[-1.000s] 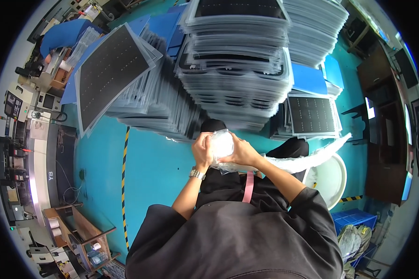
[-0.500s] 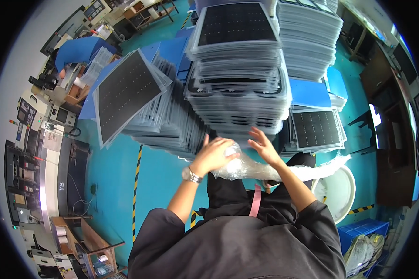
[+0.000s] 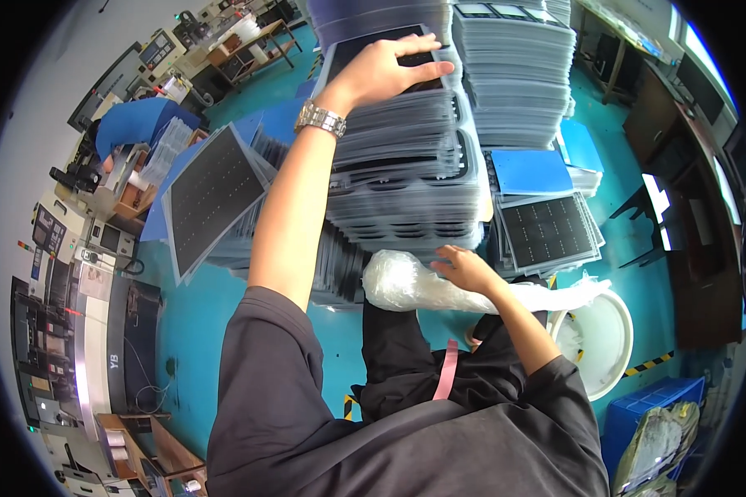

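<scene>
My left arm, with a metal watch [image 3: 320,118] at the wrist, reaches forward over the middle stack of clear-edged dark sheets [image 3: 406,137]. At its top, my left hand [image 3: 381,73] is open, thumb and fingers apart; whether it touches the top sheet I cannot tell. A bunched ball of clear plastic film [image 3: 394,282] lies across my thighs, its twisted tail running right toward a round white bin [image 3: 627,340]. Just above that tail, my right hand [image 3: 466,270] is open with its fingers spread, the forearm crossing over the film.
A slanting stack of sheets [image 3: 215,178] leans at the left, and a lower one [image 3: 549,232] lies at the right. Behind stands a tall stack [image 3: 518,79]. A person in blue [image 3: 137,124] bends over a bench at the far left. A blue crate [image 3: 638,422] sits lower right.
My left hand has gone from the film ball up and forward to the top of the middle stack. My right hand stays near the film, slightly lower. The view has shifted a little.
</scene>
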Demonstrator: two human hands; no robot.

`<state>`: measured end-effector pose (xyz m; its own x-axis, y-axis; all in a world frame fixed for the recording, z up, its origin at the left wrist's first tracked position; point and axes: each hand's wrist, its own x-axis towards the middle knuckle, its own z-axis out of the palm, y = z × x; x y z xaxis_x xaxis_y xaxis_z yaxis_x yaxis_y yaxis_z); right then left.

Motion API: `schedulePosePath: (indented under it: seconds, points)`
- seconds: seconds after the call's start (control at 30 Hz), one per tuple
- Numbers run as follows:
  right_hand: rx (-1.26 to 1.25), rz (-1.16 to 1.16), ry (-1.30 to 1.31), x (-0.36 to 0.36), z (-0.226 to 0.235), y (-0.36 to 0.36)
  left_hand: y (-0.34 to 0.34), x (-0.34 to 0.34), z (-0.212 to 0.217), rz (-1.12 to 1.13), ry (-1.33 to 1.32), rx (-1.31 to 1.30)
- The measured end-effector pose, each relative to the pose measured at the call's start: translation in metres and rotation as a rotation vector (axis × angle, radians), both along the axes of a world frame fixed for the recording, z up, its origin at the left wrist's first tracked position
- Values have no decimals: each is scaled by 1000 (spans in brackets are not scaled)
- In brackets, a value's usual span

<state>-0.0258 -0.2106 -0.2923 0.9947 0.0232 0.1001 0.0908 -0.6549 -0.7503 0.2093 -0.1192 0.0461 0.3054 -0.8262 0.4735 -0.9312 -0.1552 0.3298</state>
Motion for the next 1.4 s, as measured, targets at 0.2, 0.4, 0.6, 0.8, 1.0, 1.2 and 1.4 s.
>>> schedulePosePath:
  seconds: [0.2,0.4,0.6,0.8,1.0,1.2,1.4]
  points:
    - [91,76,98,0,47,-34,-3,10,-15,-89,225,141]
    - [252,55,81,5,107,-58,-8,12,-7,-68,383,230]
    - [258,55,-3,17,167,-79,-8,17,-8,-107,386,229]
    - [426,115,152,7,223,-75,-3,21,-11,-129,396,222]
    - [463,60,-6,9,236,-85,-6,9,-12,-99,376,196]
    - [538,70,-27,14,238,-87,-7,10,-10,-112,344,205]
    - [507,39,-9,12,242,-91,-6,-18,2,52,-22,189]
